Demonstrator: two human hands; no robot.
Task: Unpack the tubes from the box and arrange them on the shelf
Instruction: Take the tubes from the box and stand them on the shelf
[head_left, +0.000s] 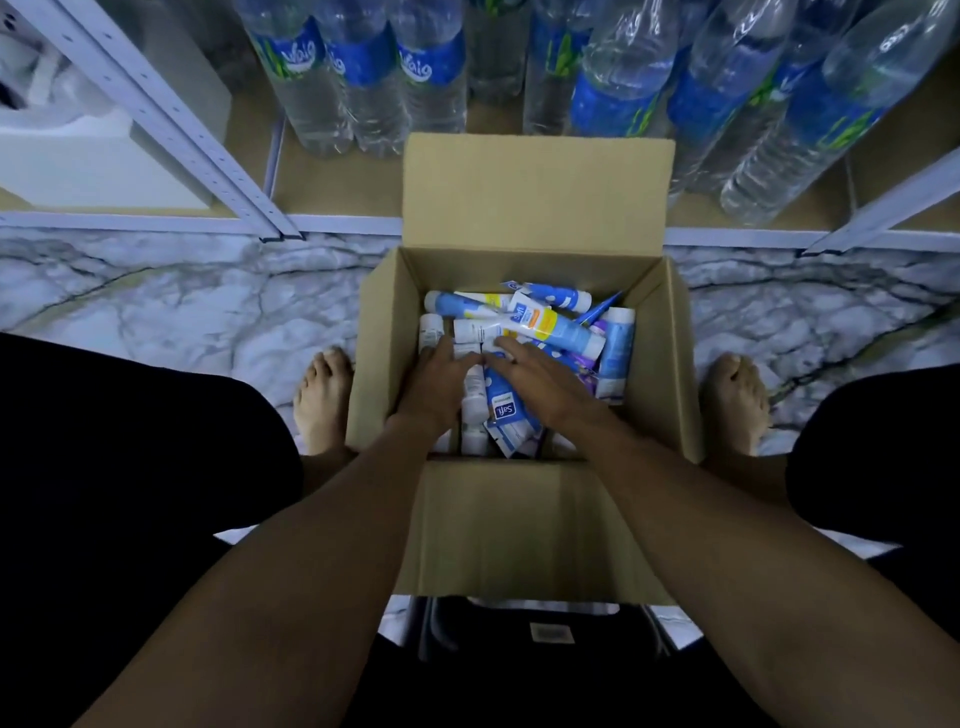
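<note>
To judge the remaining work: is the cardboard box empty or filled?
Filled in part: the cardboard box is open, and many tubes lie piled inside, under the left hand and right hand.

Left grip (441, 384) and right grip (535, 379): bare hands, uncovered. Behind each grip, the left forearm (291, 561) and right forearm (701, 519) are bare all the way to the lower frame edge. Outboard of the grips, the left foot (322, 400) and right foot (735, 400) are bare, toes exposed. Further outboard, the left leg (130, 467) and right leg (883, 467) are covered by a plain black garment. Fabric type and detail cannot be made out in the dim light.
</note>
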